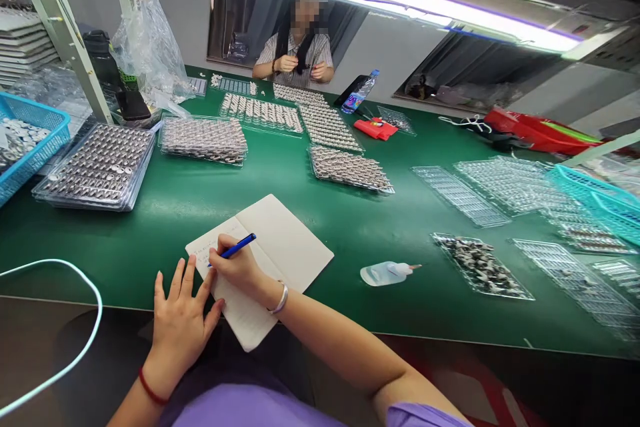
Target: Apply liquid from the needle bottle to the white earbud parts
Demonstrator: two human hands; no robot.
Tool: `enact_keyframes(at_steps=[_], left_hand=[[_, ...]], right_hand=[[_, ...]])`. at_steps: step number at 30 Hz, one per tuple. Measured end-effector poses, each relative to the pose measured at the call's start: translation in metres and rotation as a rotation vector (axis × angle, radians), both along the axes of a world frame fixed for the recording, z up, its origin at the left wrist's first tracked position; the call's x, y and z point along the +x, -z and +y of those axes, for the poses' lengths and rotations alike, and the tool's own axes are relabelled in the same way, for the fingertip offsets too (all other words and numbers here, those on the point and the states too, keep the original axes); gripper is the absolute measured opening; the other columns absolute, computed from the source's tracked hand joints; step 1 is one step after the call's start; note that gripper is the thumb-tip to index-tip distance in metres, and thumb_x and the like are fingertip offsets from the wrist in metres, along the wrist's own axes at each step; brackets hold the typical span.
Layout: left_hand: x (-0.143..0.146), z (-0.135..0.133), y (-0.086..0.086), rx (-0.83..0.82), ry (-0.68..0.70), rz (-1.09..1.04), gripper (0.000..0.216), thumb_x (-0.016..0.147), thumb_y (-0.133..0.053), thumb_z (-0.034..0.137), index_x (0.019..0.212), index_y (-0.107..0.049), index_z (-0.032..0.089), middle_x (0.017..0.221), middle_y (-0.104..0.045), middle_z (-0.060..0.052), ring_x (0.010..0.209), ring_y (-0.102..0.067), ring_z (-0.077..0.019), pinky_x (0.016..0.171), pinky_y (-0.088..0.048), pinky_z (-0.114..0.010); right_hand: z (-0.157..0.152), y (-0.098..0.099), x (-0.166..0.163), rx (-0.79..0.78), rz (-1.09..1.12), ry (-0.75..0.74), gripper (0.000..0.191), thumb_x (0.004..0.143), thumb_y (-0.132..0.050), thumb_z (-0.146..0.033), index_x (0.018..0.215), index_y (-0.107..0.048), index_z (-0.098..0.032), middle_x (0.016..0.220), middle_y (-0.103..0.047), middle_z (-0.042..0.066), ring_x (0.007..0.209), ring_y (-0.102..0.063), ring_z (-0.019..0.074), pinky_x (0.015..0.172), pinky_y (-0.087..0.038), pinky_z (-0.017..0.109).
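An open notebook (pixel 286 240) lies tilted at the front edge of the green table, its lower corner jutting past the edge. Some handwriting shows on the upper part of its left page. My right hand (pixel 239 268) grips a blue pen (pixel 239 246), its tip down at the written lines. Flat beside it, fingers spread, my left hand (pixel 183 310) rests on the table with the thumb and index finger touching the notebook's left side. To the right of the notebook a translucent squeeze bottle (pixel 387 273) lies on its side.
Stacked trays of small parts (pixel 100 163) stand at the left, near a blue basket (pixel 35 147). More filled trays (pixel 350 169) sit mid-table. Clear trays (pixel 460 195) and a teal basket (pixel 600 193) are at the right. Across the table sits a person (pixel 294 47), hands raised.
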State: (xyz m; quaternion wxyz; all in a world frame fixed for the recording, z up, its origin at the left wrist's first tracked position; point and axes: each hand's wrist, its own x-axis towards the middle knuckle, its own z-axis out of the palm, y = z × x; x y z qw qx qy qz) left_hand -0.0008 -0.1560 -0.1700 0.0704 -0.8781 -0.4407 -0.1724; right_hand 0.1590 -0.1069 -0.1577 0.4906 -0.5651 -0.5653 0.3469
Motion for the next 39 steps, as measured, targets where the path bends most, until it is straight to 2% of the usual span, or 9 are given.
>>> enact_keyframes(at_steps=[21,24,31,39], left_hand=[[0.000,0.000,0.000,-0.024,-0.005,-0.028,0.050,0.094,-0.048,0.041,0.142,-0.049,0.027,0.149,-0.043,-0.020,0.134,-0.044,-0.0380,0.108,-0.022,-0.066],[0.001,-0.001,-0.001,-0.034,-0.005,-0.039,0.049,0.094,-0.049,0.042,0.141,-0.051,0.027,0.149,-0.043,-0.020,0.134,-0.044,-0.0377,0.109,-0.021,-0.066],[0.001,0.000,-0.002,-0.037,-0.002,-0.035,0.050,0.094,-0.050,0.042,0.141,-0.051,0.026,0.148,-0.044,-0.021,0.134,-0.044,-0.0383,0.108,-0.023,-0.066],[0.000,-0.001,-0.002,-0.015,-0.004,-0.009,0.049,0.094,-0.048,0.041,0.141,-0.050,0.027,0.148,-0.044,-0.021,0.134,-0.045,-0.0384,0.106,-0.025,-0.067]], right_hand=[[0.000,0.001,0.001,0.011,-0.056,0.033,0.029,0.074,-0.050,-0.029,0.056,-0.029,-0.024,0.052,-0.033,-0.007,0.051,-0.033,0.0111,0.050,-0.028,0.026],[-0.002,-0.007,0.004,0.011,-0.097,0.052,0.029,0.076,-0.050,-0.026,0.057,-0.028,-0.024,0.052,-0.032,-0.007,0.052,-0.032,0.0116,0.051,-0.027,0.027],[-0.013,-0.039,0.009,0.016,-0.230,0.059,0.031,0.076,-0.052,-0.016,0.059,-0.026,-0.021,0.057,-0.030,-0.007,0.056,-0.030,0.0117,0.060,-0.026,0.030],[-0.012,-0.040,0.006,-0.006,-0.276,0.061,0.034,0.077,-0.052,-0.016,0.059,-0.023,-0.022,0.057,-0.028,-0.007,0.055,-0.028,0.0116,0.057,-0.025,0.030]])
